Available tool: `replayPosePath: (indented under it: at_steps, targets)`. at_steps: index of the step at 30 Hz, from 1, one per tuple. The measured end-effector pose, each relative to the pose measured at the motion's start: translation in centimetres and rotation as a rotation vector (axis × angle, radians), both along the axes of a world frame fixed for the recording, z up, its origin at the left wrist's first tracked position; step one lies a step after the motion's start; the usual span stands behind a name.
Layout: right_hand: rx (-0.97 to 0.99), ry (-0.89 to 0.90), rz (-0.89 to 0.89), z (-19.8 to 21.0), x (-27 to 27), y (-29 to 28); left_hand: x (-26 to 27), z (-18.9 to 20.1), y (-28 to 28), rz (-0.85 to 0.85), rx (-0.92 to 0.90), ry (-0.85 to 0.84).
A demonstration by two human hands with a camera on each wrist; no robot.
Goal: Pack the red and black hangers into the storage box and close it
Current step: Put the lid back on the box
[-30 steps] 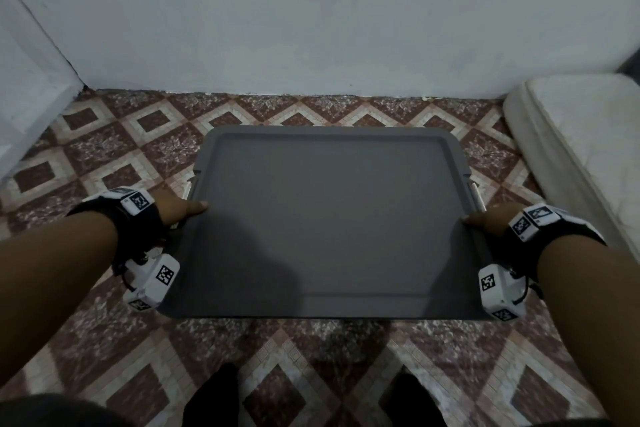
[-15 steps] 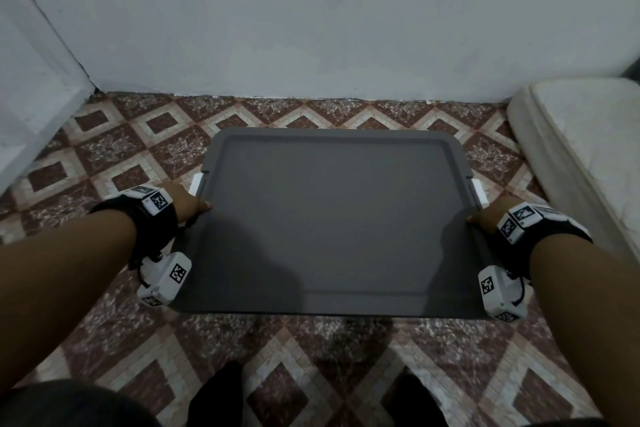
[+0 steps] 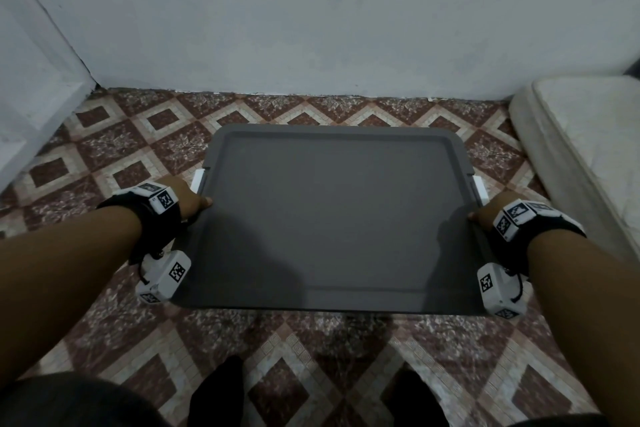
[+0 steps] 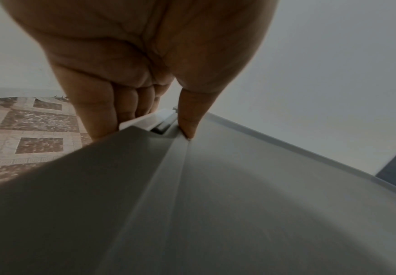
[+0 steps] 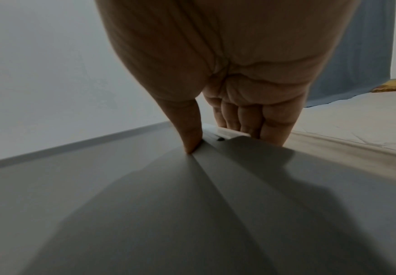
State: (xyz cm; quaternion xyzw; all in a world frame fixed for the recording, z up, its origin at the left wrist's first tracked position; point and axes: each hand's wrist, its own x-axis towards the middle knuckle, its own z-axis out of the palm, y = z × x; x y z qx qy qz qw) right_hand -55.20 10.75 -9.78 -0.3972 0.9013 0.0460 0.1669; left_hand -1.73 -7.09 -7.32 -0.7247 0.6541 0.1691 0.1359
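On the tiled floor (image 3: 114,146) sits the box with its grey lid (image 3: 332,218) on. The left hand (image 3: 188,199) grips the lid's left edge, thumb on top, fingers curled under. The right hand (image 3: 485,215) grips the right edge likewise. A mattress (image 3: 581,135) lies just right.

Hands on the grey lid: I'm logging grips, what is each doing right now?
Left hand: grips the lid's left edge, thumb on top.
Right hand: grips the lid's right edge, thumb on top.
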Motion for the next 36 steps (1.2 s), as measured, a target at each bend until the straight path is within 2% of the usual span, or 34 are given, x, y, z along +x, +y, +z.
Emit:
replayPosePath:
  at_steps: [3, 5, 9, 11, 16, 21, 29, 33, 36]
  targets:
    - [-0.101, -0.014, -0.028, -0.1, -0.2, -0.3, -0.1, 0.0, -0.1, -0.031, -0.007, -0.032]
    - [-0.053, -0.066, -0.037, 0.1, -0.3, -0.1, -0.3, -0.1, -0.2, -0.074, -0.037, -0.052]
    - [-0.06, 0.004, -0.024, 0.1, 0.2, 0.5, -0.5, -0.2, -0.3, -0.104, -0.054, -0.064]
    - [-0.058, -0.051, -0.031, 0.3, 0.1, 0.8, -0.5, -0.3, -0.3, -0.105, -0.053, -0.066]
    - [-0.001, 0.067, 0.055, 1.6, 1.4, 1.0, -0.6, -0.3, -0.3, -0.098, -0.045, -0.07]
    - [-0.029, 0.044, -0.039, 3.3, 2.8, 0.5, -0.6, -0.6, -0.5, -0.088, -0.054, -0.064]
    - [0.031, 0.075, -0.035, 4.2, 3.7, 1.0, -0.5, -0.4, -0.3, -0.114, -0.061, -0.075]
    - [-0.12, -0.024, -0.095, 4.5, 4.7, 1.1, -0.8, -0.3, -0.1, -0.156, -0.069, -0.092]
    - [-0.038, 0.017, -0.087, 5.2, 4.6, 1.2, -1.2, -0.1, -0.1, -0.183, -0.067, -0.107]
